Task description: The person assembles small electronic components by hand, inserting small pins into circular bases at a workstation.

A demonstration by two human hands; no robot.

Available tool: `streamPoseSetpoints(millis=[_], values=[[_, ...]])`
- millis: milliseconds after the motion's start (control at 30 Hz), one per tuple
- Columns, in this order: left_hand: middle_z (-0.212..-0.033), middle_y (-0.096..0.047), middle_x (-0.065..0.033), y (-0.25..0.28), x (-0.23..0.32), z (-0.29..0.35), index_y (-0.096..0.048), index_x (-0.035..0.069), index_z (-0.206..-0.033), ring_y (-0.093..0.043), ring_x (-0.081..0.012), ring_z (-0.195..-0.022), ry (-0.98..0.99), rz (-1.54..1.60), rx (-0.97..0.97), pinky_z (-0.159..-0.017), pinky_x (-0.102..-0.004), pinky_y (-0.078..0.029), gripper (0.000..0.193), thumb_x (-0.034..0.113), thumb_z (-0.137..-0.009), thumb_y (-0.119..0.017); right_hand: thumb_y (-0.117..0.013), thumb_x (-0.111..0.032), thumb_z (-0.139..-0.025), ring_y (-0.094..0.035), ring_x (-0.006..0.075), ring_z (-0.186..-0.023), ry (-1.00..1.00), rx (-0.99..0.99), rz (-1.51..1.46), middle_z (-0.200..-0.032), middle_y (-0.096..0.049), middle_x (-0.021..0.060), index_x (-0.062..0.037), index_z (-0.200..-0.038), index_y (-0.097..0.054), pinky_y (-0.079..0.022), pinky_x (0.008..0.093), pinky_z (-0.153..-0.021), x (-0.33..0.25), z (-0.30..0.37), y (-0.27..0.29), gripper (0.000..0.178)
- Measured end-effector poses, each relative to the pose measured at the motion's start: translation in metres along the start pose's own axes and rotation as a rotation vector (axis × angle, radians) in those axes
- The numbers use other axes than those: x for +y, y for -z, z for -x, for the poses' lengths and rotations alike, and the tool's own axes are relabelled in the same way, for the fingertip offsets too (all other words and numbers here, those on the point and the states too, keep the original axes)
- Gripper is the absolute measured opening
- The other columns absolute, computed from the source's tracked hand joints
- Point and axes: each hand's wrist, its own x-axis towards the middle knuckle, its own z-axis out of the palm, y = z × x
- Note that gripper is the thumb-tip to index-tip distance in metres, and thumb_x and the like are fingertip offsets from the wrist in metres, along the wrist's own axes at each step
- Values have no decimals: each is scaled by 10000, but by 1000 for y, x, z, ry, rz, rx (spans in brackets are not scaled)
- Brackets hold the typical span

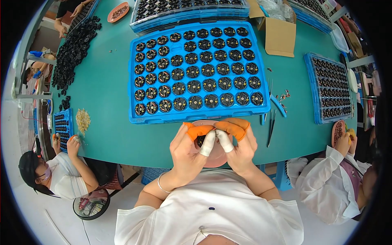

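Observation:
My left hand [187, 143] is closed, with an orange cover on a finger and a white one on the thumb. Partly hidden among its fingers is a dark round part [200, 140], like those in the tray. My right hand [240, 143], covered the same way, pinches close to it, and both sets of fingertips meet. Something tiny and reddish shows at that spot, too small to name. Beneath both hands sits a pink dish [212, 161]. Just beyond them, a blue tray [134, 110] holds rows of black round parts with small wires; one upper pocket is vacant.
Tweezers [271, 130] and blue-handled pliers [279, 107] lie right of the tray, near small loose parts [284, 95]. Behind stand stacked trays [190, 26] and a cardboard box [280, 38]. Black pieces [75, 53] are heaped at left. Co-workers sit on both sides.

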Motion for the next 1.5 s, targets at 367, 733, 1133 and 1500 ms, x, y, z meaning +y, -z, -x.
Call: streamPoseSetpoints(millis=[367,733,1133,1500], values=[[-1198,-555,-115,2,-14,4,-475,-17,-1315,-607,-171,-991,224,526,-181,-834,-286,-498,484,-20,-857,-633,-678,-11,-804,-510,139,-825,-333,-139,-310,-954,-572,72,10,-962,-627,-409,266,-753,6,-6,18,168],[-1177,-530,-113,6,-15,-1,-478,-14,-1315,-571,-159,-943,160,475,-261,-820,-279,-488,485,-18,-854,-628,-725,-40,-761,-501,137,-811,-224,-198,-202,-939,-573,59,-24,-926,-658,-404,267,-711,3,-9,21,179],[-1038,-582,-106,8,-15,-2,-532,-11,-1270,-604,-177,-898,81,339,-226,-767,-275,-511,470,-28,-818,-660,-736,-53,-747,-539,146,-806,-286,-197,-197,-913,-587,59,-34,-905,-656,-419,269,-692,-2,-9,19,177],[-1045,-619,-132,9,-6,-4,-531,-55,-1191,-624,-177,-882,401,634,-106,-757,-297,-537,354,-8,-853,-627,-776,-39,-703,-593,190,-718,-72,-118,-7,-852,-658,67,-23,-877,-662,-439,274,-660,0,-6,19,208]])
